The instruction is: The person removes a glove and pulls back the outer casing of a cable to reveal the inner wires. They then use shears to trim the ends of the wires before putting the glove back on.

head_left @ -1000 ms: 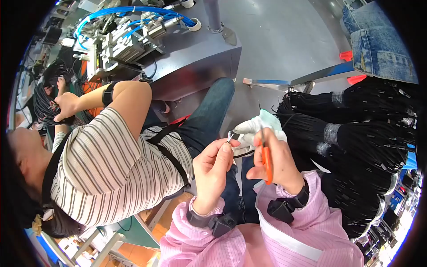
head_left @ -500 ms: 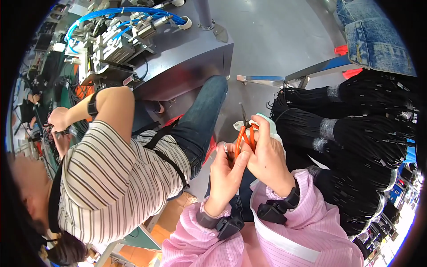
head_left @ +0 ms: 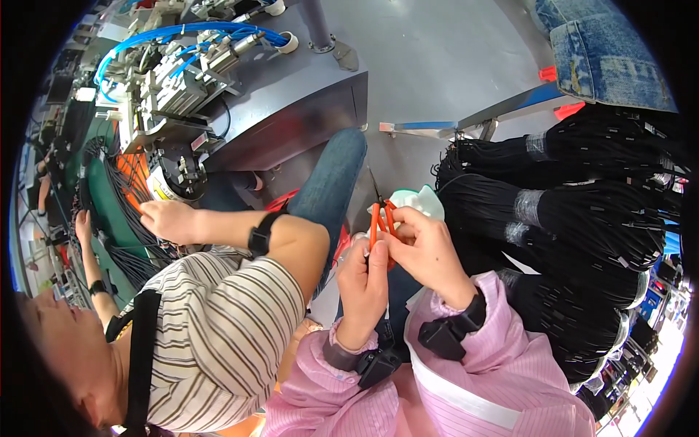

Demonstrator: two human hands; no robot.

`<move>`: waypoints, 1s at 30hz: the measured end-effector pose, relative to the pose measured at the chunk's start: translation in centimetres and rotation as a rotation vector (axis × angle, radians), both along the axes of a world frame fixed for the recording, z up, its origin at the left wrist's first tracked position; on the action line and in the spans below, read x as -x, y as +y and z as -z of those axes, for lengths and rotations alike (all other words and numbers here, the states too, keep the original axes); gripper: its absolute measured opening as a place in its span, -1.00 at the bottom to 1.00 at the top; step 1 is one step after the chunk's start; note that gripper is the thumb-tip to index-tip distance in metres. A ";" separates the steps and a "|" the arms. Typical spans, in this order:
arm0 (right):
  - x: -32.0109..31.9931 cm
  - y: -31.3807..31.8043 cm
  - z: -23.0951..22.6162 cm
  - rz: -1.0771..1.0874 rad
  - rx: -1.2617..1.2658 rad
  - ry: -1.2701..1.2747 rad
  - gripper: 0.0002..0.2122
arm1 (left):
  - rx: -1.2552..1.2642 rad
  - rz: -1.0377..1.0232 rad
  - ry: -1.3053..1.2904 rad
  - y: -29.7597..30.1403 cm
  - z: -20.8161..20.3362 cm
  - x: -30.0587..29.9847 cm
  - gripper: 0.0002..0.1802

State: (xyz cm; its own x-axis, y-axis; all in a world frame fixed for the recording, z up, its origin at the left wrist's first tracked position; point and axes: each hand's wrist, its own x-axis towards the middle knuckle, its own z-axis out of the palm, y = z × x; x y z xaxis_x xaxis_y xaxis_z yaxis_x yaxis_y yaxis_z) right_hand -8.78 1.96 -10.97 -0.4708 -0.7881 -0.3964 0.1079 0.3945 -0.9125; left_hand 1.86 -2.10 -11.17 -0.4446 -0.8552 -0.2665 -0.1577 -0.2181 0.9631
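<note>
In front of me, my right hand (head_left: 429, 251) is closed around the orange handles of a slim-nosed pair of pliers (head_left: 375, 220). The dark jaws point away from me and a little to the left. My left hand (head_left: 360, 288) is closed right beside it, the thumb against the lower end of one handle. Whatever lies between the left fingers is too small and hidden to make out. Just beyond the right fingers is a white and pale green crumpled thing (head_left: 421, 200), partly covered by the hand.
Thick bundles of black cables (head_left: 510, 200) are piled on my right. Close on my left a co-worker in a striped shirt (head_left: 218, 320) sits reaching forward. Beyond stands a grey machine table (head_left: 291, 109) with blue air hoses (head_left: 182, 29). A metal rail (head_left: 510, 107) crosses at the far right.
Both my hands and the pliers have shifted slightly left. The co-worker has leaned closer, with one arm now bent across in front of the body. The head view has turned slightly.
</note>
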 end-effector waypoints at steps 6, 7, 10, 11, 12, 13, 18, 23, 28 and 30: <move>0.6 -0.5 0.6 -0.100 -0.008 0.443 -0.80 | 0.146 0.134 -0.160 0.1 -2.3 0.2 -0.77; 0.9 -0.4 0.8 -0.122 0.023 0.549 -0.82 | 0.169 0.146 -0.192 0.2 -2.4 0.2 -0.78; 1.2 -0.2 1.2 -0.124 0.072 0.627 -0.83 | 0.138 0.235 -0.258 -0.1 -1.7 -0.2 -0.82; 1.2 -0.2 1.3 -0.106 0.092 0.598 -0.82 | 0.123 0.277 -0.292 -0.2 -1.7 -0.3 -0.83; 1.2 -0.2 1.4 -0.088 0.112 0.569 -0.81 | 0.122 0.277 -0.296 -0.2 -1.7 -0.3 -0.83; 1.5 -0.3 1.6 -0.089 0.111 0.565 -0.81 | 0.009 0.246 -0.143 -0.2 -1.7 -0.2 -0.84; 3.6 0.2 0.4 0.115 0.015 0.242 -0.75 | -0.317 0.130 0.325 -2.0 -2.1 0.2 -0.78; 3.3 0.7 -1.1 -0.086 0.042 0.439 -0.71 | -0.391 0.033 0.525 -3.0 -2.2 0.5 -0.74; 3.5 0.5 -1.8 -0.170 -0.026 0.517 -0.62 | -0.377 -0.007 0.444 -3.3 -2.7 0.7 -0.73; 3.5 0.4 -1.9 -0.187 0.016 0.563 -0.60 | -0.381 0.002 0.337 -3.8 -3.2 0.7 -0.74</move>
State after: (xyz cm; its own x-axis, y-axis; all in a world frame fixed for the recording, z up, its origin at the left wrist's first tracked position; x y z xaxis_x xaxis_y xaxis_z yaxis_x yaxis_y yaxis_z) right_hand -12.27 2.36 -9.06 -0.4580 -0.8817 -0.1130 -0.4643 0.3457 -0.8155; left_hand 1.18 -5.87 -8.01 -0.5609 -0.7246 -0.4005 0.1476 -0.5635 0.8128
